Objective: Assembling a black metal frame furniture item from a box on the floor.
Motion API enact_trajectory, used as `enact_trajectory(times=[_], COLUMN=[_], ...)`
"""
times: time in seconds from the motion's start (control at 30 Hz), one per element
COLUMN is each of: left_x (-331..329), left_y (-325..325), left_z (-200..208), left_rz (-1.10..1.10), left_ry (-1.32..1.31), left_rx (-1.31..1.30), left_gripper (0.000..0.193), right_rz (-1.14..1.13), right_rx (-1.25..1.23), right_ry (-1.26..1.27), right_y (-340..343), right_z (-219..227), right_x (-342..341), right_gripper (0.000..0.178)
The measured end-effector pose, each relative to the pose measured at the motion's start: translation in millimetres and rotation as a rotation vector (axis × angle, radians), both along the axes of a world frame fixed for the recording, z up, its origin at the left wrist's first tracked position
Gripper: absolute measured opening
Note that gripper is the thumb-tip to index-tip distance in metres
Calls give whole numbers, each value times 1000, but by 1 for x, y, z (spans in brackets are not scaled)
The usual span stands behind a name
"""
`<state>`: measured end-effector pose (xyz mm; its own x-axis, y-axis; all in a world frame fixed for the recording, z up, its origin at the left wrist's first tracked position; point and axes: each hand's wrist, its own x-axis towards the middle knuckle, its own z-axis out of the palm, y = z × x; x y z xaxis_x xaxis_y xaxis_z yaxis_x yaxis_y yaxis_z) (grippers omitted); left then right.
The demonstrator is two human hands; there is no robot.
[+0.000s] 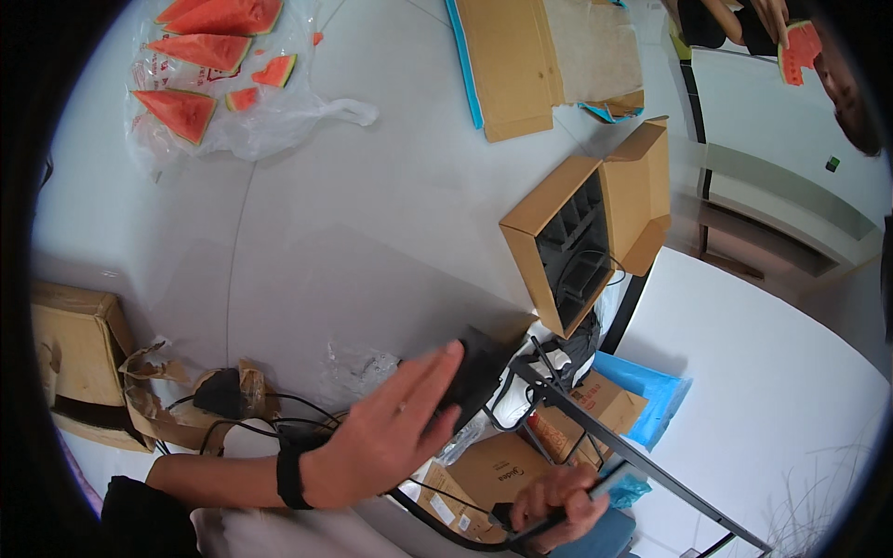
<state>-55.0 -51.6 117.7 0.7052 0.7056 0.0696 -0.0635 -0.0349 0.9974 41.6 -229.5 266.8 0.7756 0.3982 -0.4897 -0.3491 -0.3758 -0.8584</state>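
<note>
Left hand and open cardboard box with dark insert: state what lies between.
Head view: beyond the left hand lies a blurred, black, flat-looking piece at its fingertips, then shadowed floor before the cardboard box.

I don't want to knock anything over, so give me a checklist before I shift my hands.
1. Right hand closed on the metal bar: ok, fingers curl around it.
2. Left hand firm on the black panel: cannot tell, that area is blurred.
3. Black cables well away from the left wrist: not ok, they run close beside it.
4. Cardboard box with dividers shut: not ok, its lid is open.
5. Watermelon slices away from both hands: ok, they lie far off on plastic.
</note>
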Motion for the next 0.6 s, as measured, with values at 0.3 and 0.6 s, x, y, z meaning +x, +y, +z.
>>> enact_trajectory(times=[0.3,0.6], left_x=[-13,-9], left_y=[1,3], left_z=[-15,-11], left_rz=[40,24], left_ry=[37,30], left_rx=[30,-66], left_gripper=[65,64], right_rz=[-18,16], right_rx=[109,-130], right_ry=[11,-363], right_y=[11,9], right_z=[-1,-15], right_x=[0,8], right_gripper=[34,30])
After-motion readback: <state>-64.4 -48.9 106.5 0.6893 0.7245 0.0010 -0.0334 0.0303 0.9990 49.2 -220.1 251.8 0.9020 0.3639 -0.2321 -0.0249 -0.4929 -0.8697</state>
